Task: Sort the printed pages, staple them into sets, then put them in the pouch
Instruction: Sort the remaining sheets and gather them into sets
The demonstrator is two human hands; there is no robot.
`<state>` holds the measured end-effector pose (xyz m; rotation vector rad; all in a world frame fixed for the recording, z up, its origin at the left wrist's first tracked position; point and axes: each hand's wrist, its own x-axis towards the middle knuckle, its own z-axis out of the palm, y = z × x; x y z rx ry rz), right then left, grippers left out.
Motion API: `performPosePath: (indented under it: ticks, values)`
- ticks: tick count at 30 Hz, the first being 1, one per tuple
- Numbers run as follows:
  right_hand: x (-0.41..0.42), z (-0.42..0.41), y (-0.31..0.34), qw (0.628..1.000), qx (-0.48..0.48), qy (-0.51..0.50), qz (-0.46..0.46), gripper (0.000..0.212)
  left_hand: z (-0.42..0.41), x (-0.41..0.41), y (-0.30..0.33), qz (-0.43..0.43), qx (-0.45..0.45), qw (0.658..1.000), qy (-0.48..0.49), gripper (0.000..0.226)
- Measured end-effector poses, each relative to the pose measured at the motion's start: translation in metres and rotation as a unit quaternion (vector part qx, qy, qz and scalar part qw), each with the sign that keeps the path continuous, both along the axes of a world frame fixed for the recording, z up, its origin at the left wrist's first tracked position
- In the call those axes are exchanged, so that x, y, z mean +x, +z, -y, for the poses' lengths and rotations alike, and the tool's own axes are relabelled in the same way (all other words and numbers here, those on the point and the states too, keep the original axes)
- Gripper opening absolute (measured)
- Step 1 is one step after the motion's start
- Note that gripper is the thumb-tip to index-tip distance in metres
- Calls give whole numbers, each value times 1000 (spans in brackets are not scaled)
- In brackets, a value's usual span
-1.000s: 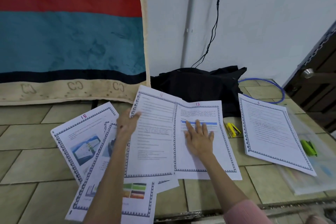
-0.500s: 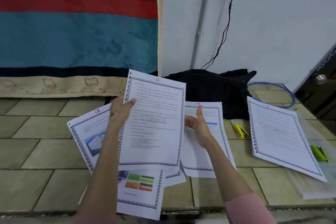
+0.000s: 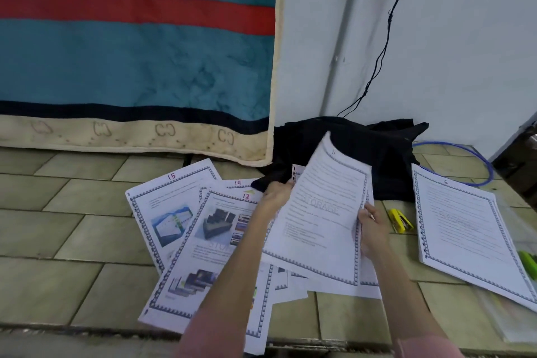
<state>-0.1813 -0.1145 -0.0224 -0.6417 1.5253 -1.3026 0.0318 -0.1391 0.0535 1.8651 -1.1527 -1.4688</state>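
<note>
Page 11 (image 3: 322,212), text with a grey watermark, is lifted and tilted to the right above the floor. My left hand (image 3: 276,195) pinches its left edge and my right hand (image 3: 372,229) holds its right edge. Under it lies another sheet, mostly hidden. Pages 13 (image 3: 220,241), 14 (image 3: 238,183) and 15 (image 3: 168,212) are fanned out flat on the tiles at the left. A separate stack topped by page 6 (image 3: 465,235) lies at the right, over a clear pouch (image 3: 511,317). A yellow stapler (image 3: 401,219) rests between the two groups.
A black bag (image 3: 363,154) sits against the white wall behind the pages, with a blue cable loop (image 3: 476,166) beside it. A green object (image 3: 527,260) lies at the far right edge. A teal blanket (image 3: 130,52) hangs at the left.
Page 11 has come off the pile and swung rightward over page 12. My right hand left page 12 and took the sheet's right edge. Pages 13 and 14 are now uncovered.
</note>
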Motion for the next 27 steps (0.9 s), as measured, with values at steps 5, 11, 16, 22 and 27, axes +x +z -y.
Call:
performPosePath:
  ticks: [5, 11, 16, 22, 27]
  values:
    - [-11, 7, 16, 979, -25, -26, -202, 23, -3, 5, -26, 14, -14, 999, 36, 31]
    - [-17, 27, 13, 908, 89, 56, -406, 41, -3, -8, -30, 55, -33, 998, 4, 38]
    - [-23, 28, 6, 935, 151, 51, -318, 55, -6, -14, -33, 66, -66, 995, -23, 10]
    - [-27, 9, 36, 970, -30, 40, -237, 29, -21, 47, -34, 243, -95, 965, 20, 51]
    - [-27, 3, 47, 977, -71, 25, -200, 34, -51, 142, -30, 380, 60, 920, 78, 59]
